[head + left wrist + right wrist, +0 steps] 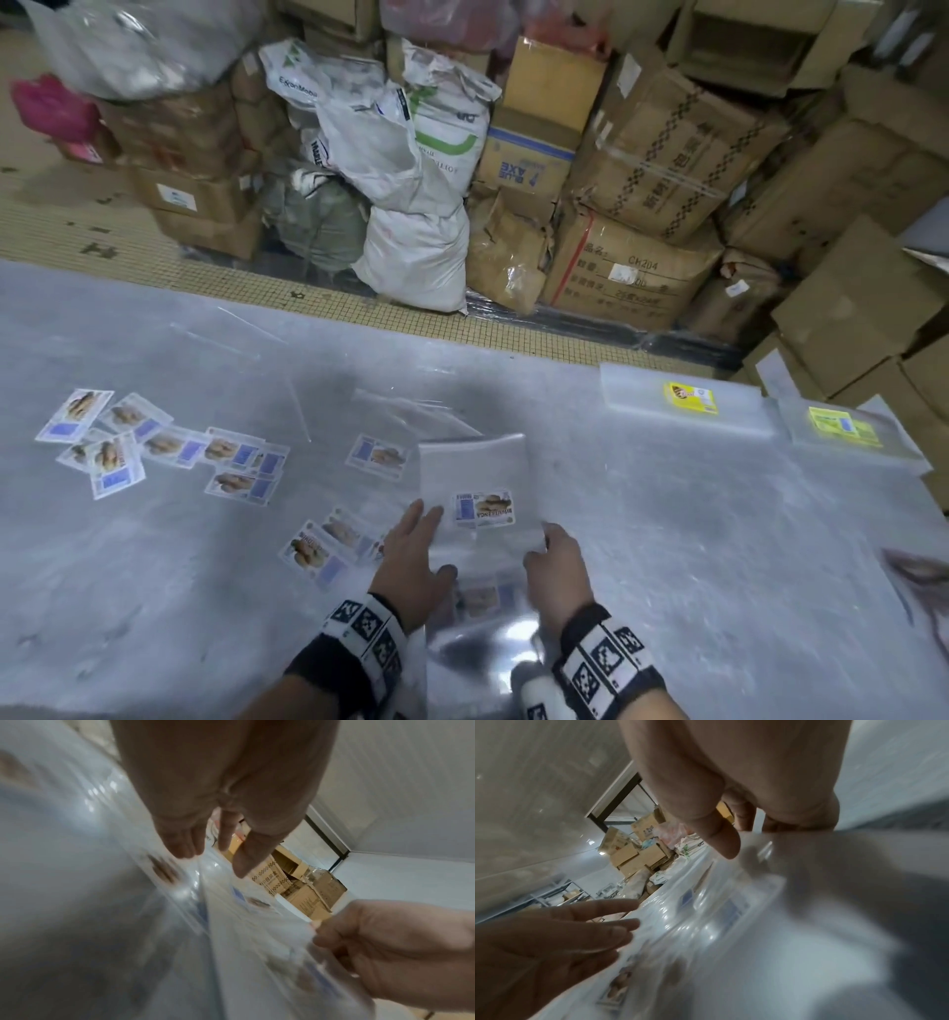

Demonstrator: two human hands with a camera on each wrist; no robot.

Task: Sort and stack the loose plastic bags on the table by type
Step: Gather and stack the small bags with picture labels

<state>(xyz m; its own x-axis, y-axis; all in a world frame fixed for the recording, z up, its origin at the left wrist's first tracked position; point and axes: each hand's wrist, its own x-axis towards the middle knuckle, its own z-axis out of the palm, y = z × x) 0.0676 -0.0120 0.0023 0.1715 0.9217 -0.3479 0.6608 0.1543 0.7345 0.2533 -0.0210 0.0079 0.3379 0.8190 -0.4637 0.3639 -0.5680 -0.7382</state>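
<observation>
**Slippery film, scattered labels: keep the held stack square**

Cardboard boxes (pixel 662 154) and white sacks (pixel 405 169) crowd the floor at twelve o'clock, beyond the grey bench (pixel 667 565) you work at. Your left hand (pixel 413 560) lies with straight fingers along the left edge of the held bags (pixel 475 493), a clear bundle with a photo label, just ahead of your wrists. Your right hand (pixel 557 565) curls on the bundle's right edge, thumb on top, pinching it.

Risks, as I judge them: the film looks slick, so the bundle may fan out or slide if your right pinch loosens while the left only presses. Motion blur suggests you are moving quickly; a fast sweep could drag the loose bags (pixel 328 547) at nine o'clock, just beside your left hand, into the wrong pile. More loose labelled bags (pixel 169 442) lie well apart at ten o'clock, some overlapping, so you could lift two at once. The yellow-label stack (pixel 685 403) and the green-label stack (pixel 847 429) sit at two o'clock; mixing types there would undo the sort.

The head view alone shows the stacks and the scatter. The left wrist view shows your right hand (pixel 395 953) closed on the film edge, and its own fingers (pixel 180 841) extended. The right wrist view shows your thumb (pixel 721 833) on top of the film and the left hand (pixel 559 939) spread flat, details the head view blurs.
</observation>
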